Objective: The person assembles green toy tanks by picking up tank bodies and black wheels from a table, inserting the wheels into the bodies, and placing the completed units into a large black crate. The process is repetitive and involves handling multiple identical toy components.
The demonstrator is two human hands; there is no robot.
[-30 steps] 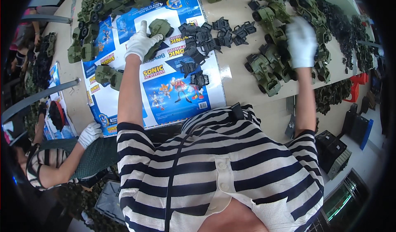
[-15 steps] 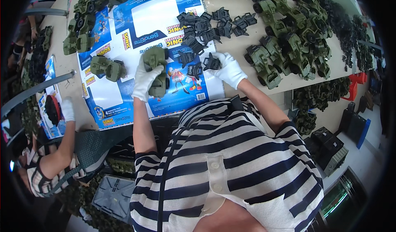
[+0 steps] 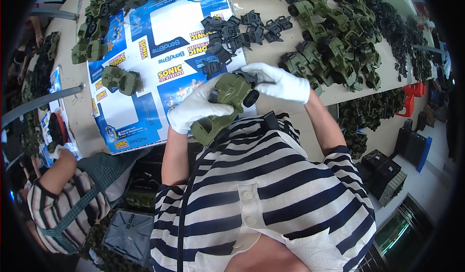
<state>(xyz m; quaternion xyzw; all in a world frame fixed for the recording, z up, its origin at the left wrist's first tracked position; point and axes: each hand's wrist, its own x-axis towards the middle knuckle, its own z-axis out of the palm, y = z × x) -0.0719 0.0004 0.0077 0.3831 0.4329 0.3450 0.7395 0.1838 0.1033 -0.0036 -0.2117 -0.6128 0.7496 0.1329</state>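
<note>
Both hands gloved in white, working close to the chest over the near table (image 3: 286,110) edge. Left hand (image 3: 196,110) is wrapped around the body of a green toy truck (image 3: 224,105), fingers closed over its top and side. Right hand (image 3: 278,82) is closed on the truck's front end, by a black wheel — whether it also pinches a small black part there, can't tell. The truck is held tilted, lifted off the table, just above a blue printed cardboard sheet (image 3: 160,44). Another green truck (image 3: 121,80) lies on that sheet to the left. Pile of black plastic parts (image 3: 232,32) sits behind the hands, heap of green trucks (image 3: 339,39) to the right. Another person's arm (image 3: 60,168) sits at lower left.
</note>
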